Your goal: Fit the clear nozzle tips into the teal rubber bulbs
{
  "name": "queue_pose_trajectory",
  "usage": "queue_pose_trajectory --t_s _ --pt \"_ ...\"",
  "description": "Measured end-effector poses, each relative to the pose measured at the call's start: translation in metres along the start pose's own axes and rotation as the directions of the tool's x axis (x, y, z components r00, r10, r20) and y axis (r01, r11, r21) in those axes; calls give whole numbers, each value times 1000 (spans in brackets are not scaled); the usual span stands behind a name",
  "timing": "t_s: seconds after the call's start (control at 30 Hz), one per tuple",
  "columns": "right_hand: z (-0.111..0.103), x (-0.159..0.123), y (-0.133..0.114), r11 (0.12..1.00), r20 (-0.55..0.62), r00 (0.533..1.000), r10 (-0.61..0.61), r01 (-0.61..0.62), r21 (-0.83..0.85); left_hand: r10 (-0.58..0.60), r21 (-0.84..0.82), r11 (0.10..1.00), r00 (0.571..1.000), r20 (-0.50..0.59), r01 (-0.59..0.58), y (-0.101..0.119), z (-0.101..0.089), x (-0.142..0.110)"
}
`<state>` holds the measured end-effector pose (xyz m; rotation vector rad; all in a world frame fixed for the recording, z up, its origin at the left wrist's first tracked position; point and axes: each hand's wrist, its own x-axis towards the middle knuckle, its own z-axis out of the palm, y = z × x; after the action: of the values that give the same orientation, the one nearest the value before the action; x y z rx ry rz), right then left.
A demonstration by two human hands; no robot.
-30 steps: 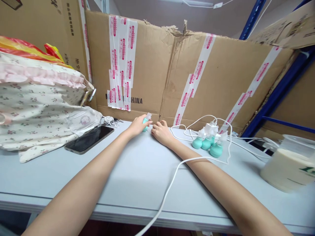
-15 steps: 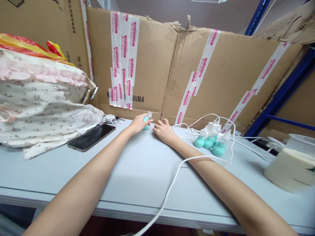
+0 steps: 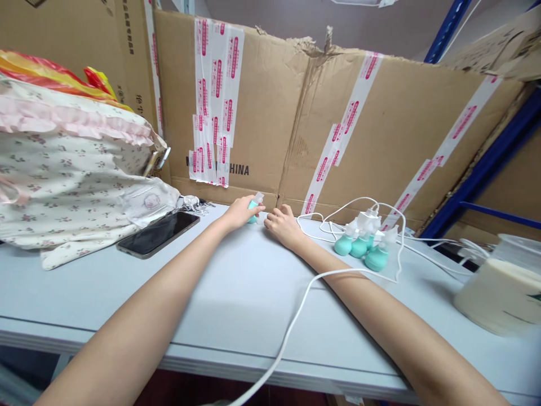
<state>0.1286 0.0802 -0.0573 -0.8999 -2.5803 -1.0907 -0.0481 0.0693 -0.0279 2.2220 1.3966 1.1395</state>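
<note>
Near the back of the table, my left hand (image 3: 239,213) is closed around a teal squeeze bulb (image 3: 252,217) with a clear tip, which looks like a nasal aspirator. The tip points up and a little to the right. Just to its right, my right hand (image 3: 282,225) rests low with its fingers curled. A small clear plastic piece (image 3: 261,216) shows at the right fingertips, mostly blurred. Several more teal squeeze bulbs (image 3: 359,247) with clear tips stand together beyond my right forearm.
A white cable (image 3: 296,316) crosses my right forearm and runs off the front edge. A white charger (image 3: 368,219) sits behind the bulbs. At right stands a cream tub (image 3: 499,293). A phone (image 3: 158,234) and floral bag (image 3: 80,169) lie left. Cardboard (image 3: 262,113) walls the back.
The view has shifted slightly. Both hands stay in almost the same place, with the squeeze bulb still in my left hand.
</note>
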Motion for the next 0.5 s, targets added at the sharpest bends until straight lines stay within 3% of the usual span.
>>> queue_pose_trajectory --t_s 0.5 --pt "-4 -3 1 1000 13 1000 21 -22 14 5 20 1000 1000 13 -5 -4 0 -2"
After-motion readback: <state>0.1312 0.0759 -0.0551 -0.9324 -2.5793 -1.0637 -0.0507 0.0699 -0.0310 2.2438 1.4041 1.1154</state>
